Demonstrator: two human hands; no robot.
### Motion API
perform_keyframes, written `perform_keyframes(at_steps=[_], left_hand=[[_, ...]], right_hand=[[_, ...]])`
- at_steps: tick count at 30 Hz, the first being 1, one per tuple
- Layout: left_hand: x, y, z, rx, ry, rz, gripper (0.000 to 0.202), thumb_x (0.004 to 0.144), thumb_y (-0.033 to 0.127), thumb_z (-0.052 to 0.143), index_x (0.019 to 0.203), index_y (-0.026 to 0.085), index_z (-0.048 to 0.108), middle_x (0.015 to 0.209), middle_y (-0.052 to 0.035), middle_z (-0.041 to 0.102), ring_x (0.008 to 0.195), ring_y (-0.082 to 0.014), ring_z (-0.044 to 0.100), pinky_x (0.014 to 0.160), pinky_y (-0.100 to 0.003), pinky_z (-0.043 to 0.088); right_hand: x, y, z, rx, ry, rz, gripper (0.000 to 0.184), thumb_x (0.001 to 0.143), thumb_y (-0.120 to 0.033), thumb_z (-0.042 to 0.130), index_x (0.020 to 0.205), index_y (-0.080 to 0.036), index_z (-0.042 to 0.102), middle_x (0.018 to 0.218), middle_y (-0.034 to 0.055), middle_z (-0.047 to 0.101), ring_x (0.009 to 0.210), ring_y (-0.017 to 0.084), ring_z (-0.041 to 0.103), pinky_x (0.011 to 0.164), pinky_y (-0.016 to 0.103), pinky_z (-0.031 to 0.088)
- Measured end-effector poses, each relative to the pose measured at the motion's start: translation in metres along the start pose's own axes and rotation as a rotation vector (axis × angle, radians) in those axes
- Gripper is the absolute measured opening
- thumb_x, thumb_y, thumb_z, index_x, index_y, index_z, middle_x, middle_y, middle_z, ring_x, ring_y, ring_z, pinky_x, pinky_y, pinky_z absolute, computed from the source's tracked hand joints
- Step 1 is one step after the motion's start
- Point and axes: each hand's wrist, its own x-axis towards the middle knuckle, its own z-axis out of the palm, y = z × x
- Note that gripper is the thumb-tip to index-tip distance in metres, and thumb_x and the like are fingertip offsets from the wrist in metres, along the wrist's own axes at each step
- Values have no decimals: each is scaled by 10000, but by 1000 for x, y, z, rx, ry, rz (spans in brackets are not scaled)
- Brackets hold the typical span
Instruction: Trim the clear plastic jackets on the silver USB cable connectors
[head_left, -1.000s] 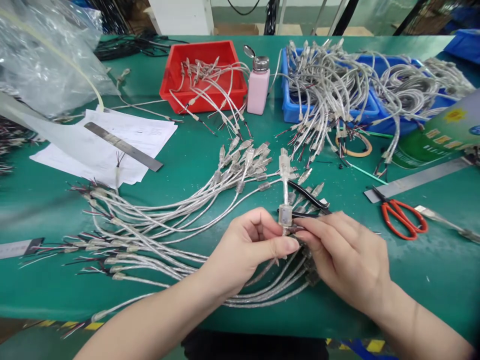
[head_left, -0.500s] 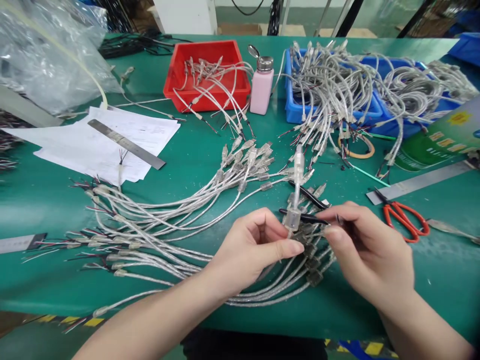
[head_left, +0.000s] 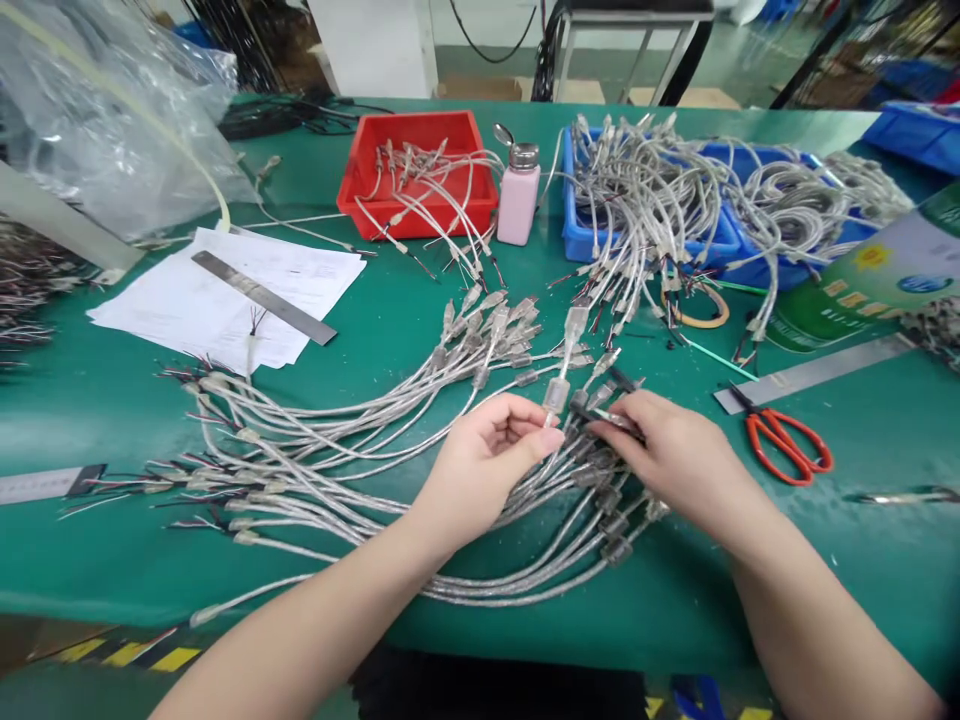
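My left hand (head_left: 495, 445) pinches a silver-braided USB cable (head_left: 568, 356) between thumb and fingers, just below its clear moulded block (head_left: 556, 395). The cable's clear plug end points up and away from me. My right hand (head_left: 660, 435) is closed around black-tipped tweezers (head_left: 600, 413), whose tips lie just right of that block; the palm hides the rest. Beneath both hands spreads a bundle of similar cables (head_left: 337, 515), with stripped wire ends to the left and clear blocks to the right.
At the back stand a red bin (head_left: 420, 222), a pink pump bottle (head_left: 517, 205) and a blue bin (head_left: 579, 240) heaped with cables. Orange-handled scissors (head_left: 787, 445) and a steel ruler (head_left: 817, 373) lie right. Papers (head_left: 172, 320) carrying another ruler (head_left: 262, 297) lie left.
The tweezers' tips have moved off the held cable's block to its right, and my right hand has turned palm down. My left hand has shifted slightly left with the cable.
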Motion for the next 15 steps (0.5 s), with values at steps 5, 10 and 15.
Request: perform_keyframes(at_steps=[5, 10, 15], left_hand=[[-5, -7, 6, 325, -82, 92, 123, 779, 253, 647, 858, 159, 640, 781, -21, 604, 704, -133, 551, 663, -259, 429], [-4, -14, 7, 735, -227, 227, 230, 856, 338, 541, 968, 206, 693, 858, -45, 627, 862, -196, 539, 779, -321, 408], [4, -1, -5, 716, -149, 196, 267, 868, 352, 508, 1038, 209, 656, 969, -43, 651, 880, -183, 568, 749, -289, 434]], right_hand=[[4, 25, -13, -171, 146, 305, 341, 877, -472, 450, 708, -186, 528, 613, 51, 566, 563, 201, 527, 514, 275, 273], [16, 44, -14, -230, 54, 485, 341, 878, -464, 435, 731, -176, 543, 699, 103, 615, 681, 264, 574, 535, 300, 268], [24, 56, -5, -172, 28, 519, 304, 842, -450, 500, 793, -161, 584, 764, 102, 646, 728, 264, 602, 531, 296, 295]])
